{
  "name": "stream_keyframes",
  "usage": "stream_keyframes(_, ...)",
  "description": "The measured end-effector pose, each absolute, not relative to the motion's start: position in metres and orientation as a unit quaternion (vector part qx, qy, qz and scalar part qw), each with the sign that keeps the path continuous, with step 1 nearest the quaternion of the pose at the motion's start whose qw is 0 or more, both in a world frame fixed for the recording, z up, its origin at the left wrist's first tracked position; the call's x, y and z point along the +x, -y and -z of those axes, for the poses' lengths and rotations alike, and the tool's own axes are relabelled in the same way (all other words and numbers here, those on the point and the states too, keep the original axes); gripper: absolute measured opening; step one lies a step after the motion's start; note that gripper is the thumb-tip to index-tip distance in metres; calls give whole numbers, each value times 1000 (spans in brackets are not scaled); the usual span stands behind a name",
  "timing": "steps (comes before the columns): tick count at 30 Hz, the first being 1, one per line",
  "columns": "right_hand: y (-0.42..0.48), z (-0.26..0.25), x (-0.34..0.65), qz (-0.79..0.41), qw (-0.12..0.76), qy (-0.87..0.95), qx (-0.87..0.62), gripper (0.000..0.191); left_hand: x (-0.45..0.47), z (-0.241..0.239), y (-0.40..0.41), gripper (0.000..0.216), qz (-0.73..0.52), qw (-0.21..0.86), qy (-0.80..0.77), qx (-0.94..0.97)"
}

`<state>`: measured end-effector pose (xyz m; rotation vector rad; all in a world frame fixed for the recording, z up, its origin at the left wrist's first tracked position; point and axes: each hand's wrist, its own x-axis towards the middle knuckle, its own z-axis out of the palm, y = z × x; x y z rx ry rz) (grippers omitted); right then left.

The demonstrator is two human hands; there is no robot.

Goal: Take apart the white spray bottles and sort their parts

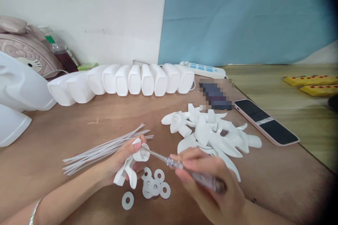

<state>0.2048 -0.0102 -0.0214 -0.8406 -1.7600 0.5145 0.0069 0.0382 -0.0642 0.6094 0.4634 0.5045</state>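
The left hand (120, 156) has its fingers clamped on a white piece (129, 165), left of the right hand (224, 170). Those fingers wrap a screwdriver (174, 163); it slants up and left, its tip at the piece's round end.

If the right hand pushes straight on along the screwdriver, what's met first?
The white piece held in the left hand; the tip of the screwdriver appears at its round opening, though exact depth is unclear.
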Motion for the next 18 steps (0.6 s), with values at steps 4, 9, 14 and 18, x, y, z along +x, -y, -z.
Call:
stream_keyframes(4,6,23,209,-345,530,645,-430,15,7,62,-38,30,-228,905,-224,282)
stream_keyframes(9,11,23,208,-243,531,739,-337,29,5,63,-39,30,-228,905,-220,283)
stream_keyframes(14,6,25,207,-402,547,606,-414,9,5,64,-39,30,-206,916,-214,271)
stream_keyframes(18,0,27,207,-475,560,534,-418,7,4,64,-40,27,-208,919,-220,251)
